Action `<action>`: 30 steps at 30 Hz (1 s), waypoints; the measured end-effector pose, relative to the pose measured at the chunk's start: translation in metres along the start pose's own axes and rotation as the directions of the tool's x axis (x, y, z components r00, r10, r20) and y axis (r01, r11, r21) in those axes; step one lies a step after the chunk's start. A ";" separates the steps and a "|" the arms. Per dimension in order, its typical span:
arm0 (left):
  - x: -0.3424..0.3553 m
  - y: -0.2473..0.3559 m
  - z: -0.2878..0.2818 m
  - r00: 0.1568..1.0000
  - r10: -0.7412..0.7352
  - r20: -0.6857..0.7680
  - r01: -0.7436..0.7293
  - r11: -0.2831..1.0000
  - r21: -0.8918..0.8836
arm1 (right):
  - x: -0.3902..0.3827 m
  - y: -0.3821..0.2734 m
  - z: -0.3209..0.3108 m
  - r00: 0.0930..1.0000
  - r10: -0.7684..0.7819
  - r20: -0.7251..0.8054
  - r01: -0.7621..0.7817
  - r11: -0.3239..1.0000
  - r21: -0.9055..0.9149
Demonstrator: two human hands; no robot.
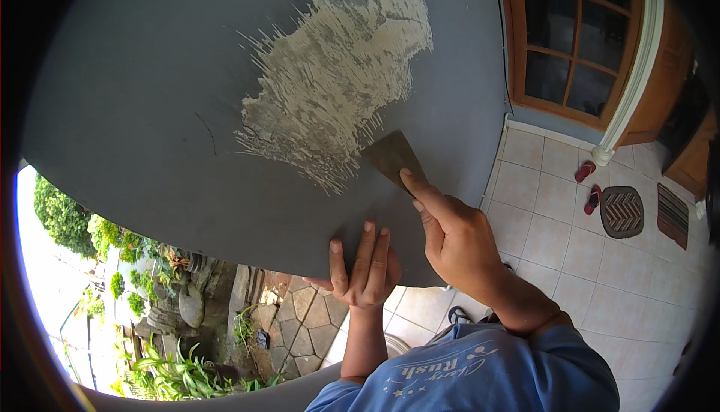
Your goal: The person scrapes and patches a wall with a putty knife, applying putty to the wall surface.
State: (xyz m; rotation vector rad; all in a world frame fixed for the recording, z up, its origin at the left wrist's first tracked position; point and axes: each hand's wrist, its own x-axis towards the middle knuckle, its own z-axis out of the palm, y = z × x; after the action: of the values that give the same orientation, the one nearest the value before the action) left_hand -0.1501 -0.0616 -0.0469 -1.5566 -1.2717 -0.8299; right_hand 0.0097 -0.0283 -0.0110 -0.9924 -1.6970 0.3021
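A scraper [395,158] with a flat, dull metal blade is gripped in my right hand [461,236], the index finger laid along the blade. Its edge meets the grey wall [187,74] at the lower right of a rough scraped patch [337,74]. Pale streaks and bare greyish areas cover that patch, and its borders are jagged. My left hand [363,269] rests against the wall's lower edge, fingers stretched out and spread, with nothing in it. The scraper's handle is hidden inside my right hand.
On the right, a wood-framed window [574,33] stands above a tiled floor [562,239]. A pair of red sandals [592,199] lies by a dark doormat [622,212], with a striped mat [672,215] beyond. Lower left, garden plants [169,371] and rocks border stone paving [300,329].
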 end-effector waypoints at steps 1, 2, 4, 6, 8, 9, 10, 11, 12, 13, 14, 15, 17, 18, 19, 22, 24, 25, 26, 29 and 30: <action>0.000 0.000 0.000 1.000 0.015 -0.016 -0.015 1.000 -0.020 | 0.000 -0.001 0.001 0.999 -0.027 -0.039 0.029 0.998 0.047; -0.001 -0.001 -0.001 0.999 0.029 -0.033 -0.030 0.999 -0.039 | -0.002 -0.004 0.001 0.999 -0.026 -0.041 0.028 0.998 0.048; -0.001 -0.001 0.001 0.998 0.043 -0.040 -0.044 0.998 -0.036 | -0.004 -0.005 0.003 1.000 0.023 -0.002 -0.023 0.999 -0.027; -0.003 -0.002 0.002 0.998 0.049 -0.039 -0.051 0.998 -0.031 | -0.006 -0.002 0.011 1.000 0.026 -0.010 -0.027 0.999 -0.041; -0.009 -0.003 0.004 0.999 0.034 -0.035 -0.037 0.997 -0.070 | -0.003 0.003 0.011 0.999 0.033 -0.007 -0.034 0.998 -0.055; -0.007 -0.001 0.002 0.999 0.039 -0.027 -0.040 0.997 -0.071 | 0.001 0.006 0.007 0.999 -0.011 -0.052 0.011 1.000 -0.004; -0.002 0.001 0.000 1.000 0.017 -0.016 -0.017 1.000 -0.022 | 0.002 0.007 0.003 0.994 -0.053 -0.100 0.058 0.997 0.046; 0.001 0.002 -0.001 1.000 -0.004 -0.007 0.005 1.000 0.026 | 0.000 0.008 -0.002 0.994 -0.044 -0.099 0.049 0.998 0.050; 0.000 0.001 0.000 1.000 -0.001 -0.008 0.001 1.000 0.026 | 0.002 0.008 -0.004 0.988 -0.079 -0.136 0.086 0.995 0.049; -0.003 -0.001 0.001 1.000 0.017 -0.013 -0.017 1.000 -0.003 | 0.003 0.008 -0.004 0.978 -0.114 -0.173 0.124 0.991 0.046; -0.004 -0.003 0.002 0.999 0.035 -0.018 -0.035 0.999 -0.032 | 0.002 0.005 0.001 0.978 -0.114 -0.177 0.124 0.991 0.046; -0.005 -0.002 0.003 0.999 0.032 -0.020 -0.033 0.999 -0.031 | -0.001 0.003 0.005 0.996 -0.041 -0.080 0.038 0.999 -0.037; -0.004 -0.002 0.004 0.998 0.049 -0.030 -0.050 0.997 -0.055 | 0.000 0.005 0.006 0.999 0.038 0.010 -0.036 0.991 -0.128; -0.003 -0.002 0.001 0.999 0.045 -0.022 -0.046 0.998 -0.052 | -0.002 0.005 0.005 1.000 0.018 -0.011 -0.019 0.994 -0.106; -0.001 0.000 0.000 0.999 0.040 -0.017 -0.040 0.998 -0.037 | -0.004 0.005 0.003 0.999 0.000 -0.034 -0.003 0.996 -0.085; -0.004 0.000 0.001 0.999 0.034 -0.015 -0.035 0.999 -0.024 | 0.003 0.007 -0.002 0.988 -0.077 -0.132 0.081 0.996 0.021; -0.004 -0.001 0.002 0.999 0.030 -0.026 -0.031 0.999 -0.019 | -0.001 0.002 0.004 0.996 -0.037 -0.081 0.033 0.998 -0.049; -0.004 -0.001 0.000 0.999 0.033 -0.022 -0.034 0.999 -0.022 | -0.001 0.001 0.006 1.000 0.006 -0.029 -0.009 0.993 -0.119; -0.003 -0.001 0.000 0.999 0.037 -0.017 -0.037 0.999 -0.024 | 0.002 0.002 0.006 0.999 -0.002 -0.032 -0.002 0.993 -0.118; 0.002 0.003 -0.002 0.999 0.035 -0.014 -0.036 0.999 -0.019 | -0.001 0.006 0.000 0.998 -0.001 -0.069 -0.006 0.996 -0.091; 0.003 0.003 -0.001 0.999 0.041 -0.010 -0.041 0.999 -0.023 | 0.005 0.007 -0.003 0.997 -0.025 -0.067 0.020 0.997 -0.072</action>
State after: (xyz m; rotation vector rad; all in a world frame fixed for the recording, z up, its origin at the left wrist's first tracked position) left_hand -0.1464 -0.0617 -0.0447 -1.5899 -1.2239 -0.8275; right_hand 0.0154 -0.0210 -0.0112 -1.0239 -1.6658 0.1927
